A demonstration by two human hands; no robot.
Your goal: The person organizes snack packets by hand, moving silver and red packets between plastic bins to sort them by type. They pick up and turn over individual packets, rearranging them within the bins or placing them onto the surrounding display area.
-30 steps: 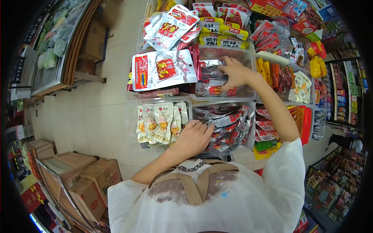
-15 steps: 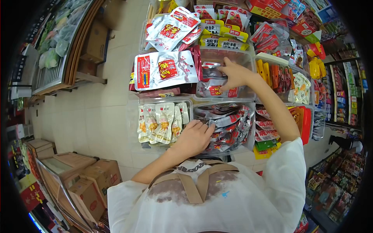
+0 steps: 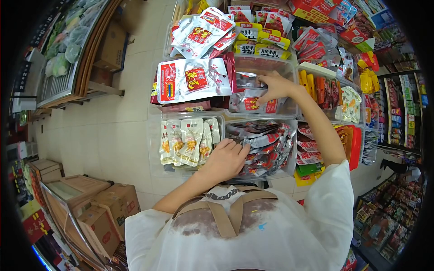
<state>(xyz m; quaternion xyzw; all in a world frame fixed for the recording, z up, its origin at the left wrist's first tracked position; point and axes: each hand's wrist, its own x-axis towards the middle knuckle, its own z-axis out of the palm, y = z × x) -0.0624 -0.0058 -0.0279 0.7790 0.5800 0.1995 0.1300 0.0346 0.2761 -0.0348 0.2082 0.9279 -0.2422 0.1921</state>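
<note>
Right hand (image 3: pixel 276 87): right of the pouch (image 3: pixel 194 80), thumb and forefinger parted; grip unclear.
Packets (image 3: pixel 250 99): beside the pouch, partly covered.
Left hand (image 3: pixel 227 158): nearside of the pouch, fingers bent, grip unclear.

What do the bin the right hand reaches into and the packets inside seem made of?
Bin: probably rigid plastic, clear and glossy; its walls are see-through. Packets: likely thin plastic film or foil laminate, shiny silver, given creases and highlights.
</note>
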